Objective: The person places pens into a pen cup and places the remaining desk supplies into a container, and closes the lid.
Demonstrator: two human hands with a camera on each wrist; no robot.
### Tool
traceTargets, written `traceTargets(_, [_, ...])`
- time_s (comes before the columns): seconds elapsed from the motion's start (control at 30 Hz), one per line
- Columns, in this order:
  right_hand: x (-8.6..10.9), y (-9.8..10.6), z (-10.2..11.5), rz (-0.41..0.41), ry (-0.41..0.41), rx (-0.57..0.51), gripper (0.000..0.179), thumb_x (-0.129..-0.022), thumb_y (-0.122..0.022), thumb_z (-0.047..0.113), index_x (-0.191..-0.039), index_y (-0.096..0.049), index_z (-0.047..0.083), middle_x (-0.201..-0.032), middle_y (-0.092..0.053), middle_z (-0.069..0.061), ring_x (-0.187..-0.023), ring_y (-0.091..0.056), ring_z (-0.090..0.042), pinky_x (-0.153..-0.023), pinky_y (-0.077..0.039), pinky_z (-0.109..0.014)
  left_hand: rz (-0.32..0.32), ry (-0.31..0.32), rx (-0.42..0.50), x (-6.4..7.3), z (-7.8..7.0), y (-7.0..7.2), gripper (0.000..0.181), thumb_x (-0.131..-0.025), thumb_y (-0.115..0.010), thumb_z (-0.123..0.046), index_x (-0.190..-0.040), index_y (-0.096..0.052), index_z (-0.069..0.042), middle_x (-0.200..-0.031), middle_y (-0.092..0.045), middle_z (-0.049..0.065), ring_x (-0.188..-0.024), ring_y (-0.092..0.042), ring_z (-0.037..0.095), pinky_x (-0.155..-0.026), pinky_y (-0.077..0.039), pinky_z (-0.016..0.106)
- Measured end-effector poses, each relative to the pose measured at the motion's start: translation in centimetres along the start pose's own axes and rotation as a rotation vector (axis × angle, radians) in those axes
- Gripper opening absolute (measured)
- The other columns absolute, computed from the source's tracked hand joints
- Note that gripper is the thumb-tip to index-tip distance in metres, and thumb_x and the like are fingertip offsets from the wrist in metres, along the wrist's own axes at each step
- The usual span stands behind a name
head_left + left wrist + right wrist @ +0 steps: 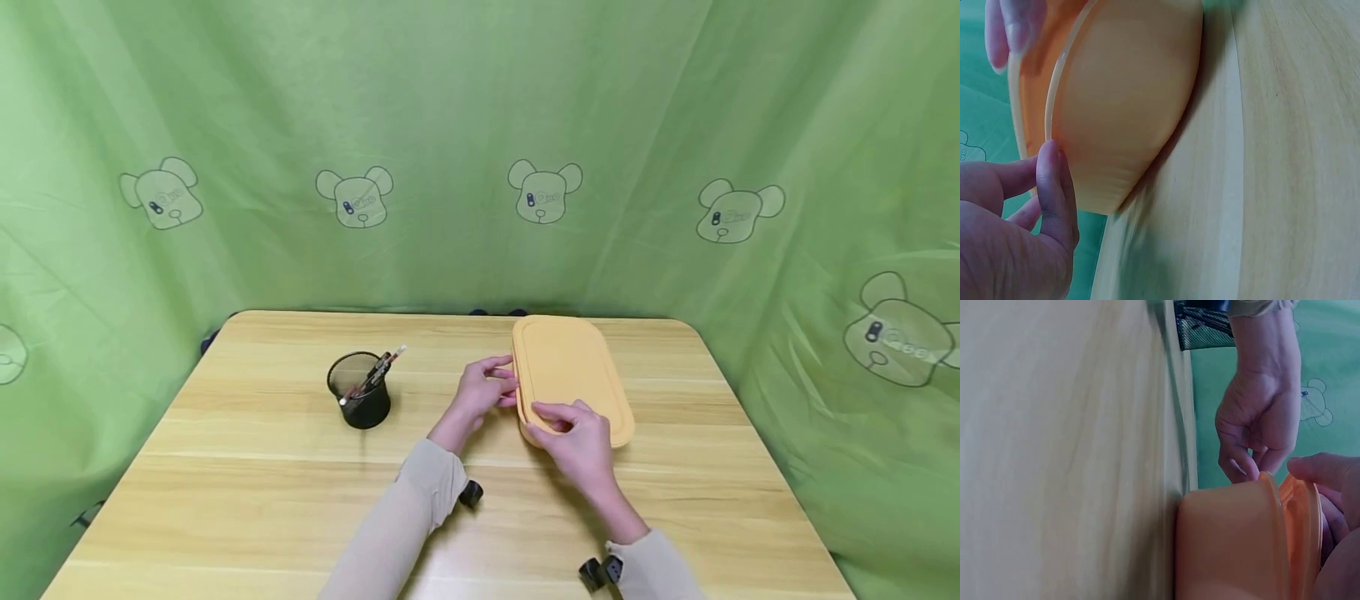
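An orange lidded plastic box point(1129, 87) stands on the table, right of centre in the head view. Its lid point(572, 367) lies over the top, and both wrist views show a gap between the lid and the box's rim. My right hand point(579, 442) pinches the lid's near left corner between thumb and fingers. At the box's left side, my left hand point(482, 390) pinches the rim, thumb and fingertips meeting around the edge in the left wrist view. The box's inside is mostly hidden under the lid.
A black mesh pen holder point(366, 410) with several pens stands on the wooden table point(247, 500), left of my left hand. Green curtains point(450, 92) with bear-head prints hang behind and on both sides of the table.
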State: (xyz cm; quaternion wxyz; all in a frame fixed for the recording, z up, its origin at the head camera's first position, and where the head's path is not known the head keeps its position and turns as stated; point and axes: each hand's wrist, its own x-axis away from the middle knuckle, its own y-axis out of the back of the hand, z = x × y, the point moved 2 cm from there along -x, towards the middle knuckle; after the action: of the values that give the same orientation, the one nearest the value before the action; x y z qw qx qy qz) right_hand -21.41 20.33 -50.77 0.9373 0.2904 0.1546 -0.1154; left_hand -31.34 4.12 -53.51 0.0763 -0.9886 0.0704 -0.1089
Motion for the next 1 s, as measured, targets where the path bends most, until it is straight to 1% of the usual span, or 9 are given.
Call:
traceTargets(0.13, [0.1,-0.4,0.0,0.0,-0.001,0.033,0.034,-0.066,-0.098,0.011,-0.097,-0.085,0.016,-0.076,-0.07,0.001,-0.068,-0.056,-0.007,-0.059,-0.046,-0.018,0.007,-0.001,0.012,-0.1,0.1,-0.1,0.049,-0.092,-0.068,0.01,-0.137,-0.066,-0.007,-0.105,-0.065,0.012,-0.07,-0.069,0.017,-0.077,-0.066,0.037])
traceTargets(0.3, [0.1,-0.6,0.1,-0.006,0.019,0.069,0.033,-0.066,-0.098,0.012,-0.097,-0.085,0.016,-0.074,-0.07,0.001,-0.067,-0.054,-0.007,-0.058,-0.045,-0.02,0.007,0.006,0.003,-0.1,0.1,0.1,0.048,-0.093,-0.067,0.008,-0.138,-0.066,-0.008,-0.106,-0.066,0.011,-0.071,-0.069,0.017,-0.077,-0.066,0.036])
traceTargets(0.47, [0.1,-0.8,0.0,-0.002,0.03,0.091,0.033,-0.066,-0.097,0.012,-0.097,-0.085,0.015,-0.071,-0.066,0.001,-0.066,-0.053,-0.007,-0.058,-0.043,-0.021,0.022,-0.003,0.007,0.0,-0.1,0.3,0.046,-0.095,-0.06,0.006,-0.139,-0.064,-0.006,-0.107,-0.068,0.014,-0.072,-0.07,0.02,-0.083,-0.065,0.044])
traceTargets(0.53, [0.1,-1.0,-0.2,0.004,0.034,0.106,0.032,-0.067,-0.097,0.012,-0.097,-0.085,0.015,-0.07,-0.065,0.002,-0.066,-0.052,-0.007,-0.058,-0.043,-0.021,0.027,-0.001,0.005,0.1,-0.1,0.3,0.045,-0.096,-0.059,0.005,-0.14,-0.063,-0.006,-0.108,-0.068,0.014,-0.073,-0.07,0.021,-0.086,-0.064,0.047])
traceTargets(0.63, [0.0,-1.2,-0.3,0.001,0.05,0.122,0.032,-0.067,-0.097,0.013,-0.097,-0.085,0.015,-0.07,-0.065,0.003,-0.065,-0.051,-0.006,-0.057,-0.043,-0.022,0.023,0.002,-0.01,0.1,0.0,0.4,0.043,-0.098,-0.061,0.002,-0.14,-0.064,-0.007,-0.108,-0.068,0.013,-0.075,-0.071,0.023,-0.086,-0.064,0.046])
traceTargets(0.77, [-0.1,-1.3,-0.2,-0.008,0.073,0.122,0.033,-0.067,-0.097,0.013,-0.097,-0.085,0.015,-0.07,-0.066,0.003,-0.064,-0.05,-0.006,-0.057,-0.042,-0.023,0.014,-0.016,-0.031,0.0,-0.1,0.5,0.041,-0.097,-0.066,-0.003,-0.138,-0.065,-0.007,-0.106,-0.068,0.012,-0.076,-0.072,0.026,-0.083,-0.065,0.045])
traceTargets(0.9, [0.0,-1.3,-0.1,-0.003,0.077,0.126,0.034,-0.066,-0.097,0.011,-0.098,-0.085,0.014,-0.07,-0.066,0.002,-0.065,-0.05,-0.007,-0.058,-0.041,-0.024,0.032,-0.017,-0.041,0.0,-0.3,0.5,0.044,-0.094,-0.073,-0.004,-0.138,-0.065,-0.006,-0.105,-0.07,0.012,-0.073,-0.071,0.021,-0.084,-0.064,0.044])
traceTargets(1.0, [-0.1,-1.3,0.0,0.021,0.069,0.144,0.034,-0.069,-0.096,0.011,-0.101,-0.084,0.014,-0.071,-0.066,0.002,-0.067,-0.05,-0.008,-0.06,-0.04,-0.024,0.045,-0.007,-0.045,0.1,-0.4,0.4,0.049,-0.091,-0.077,-0.005,-0.139,-0.064,-0.006,-0.104,-0.07,0.011,-0.07,-0.07,0.017,-0.083,-0.065,0.043])
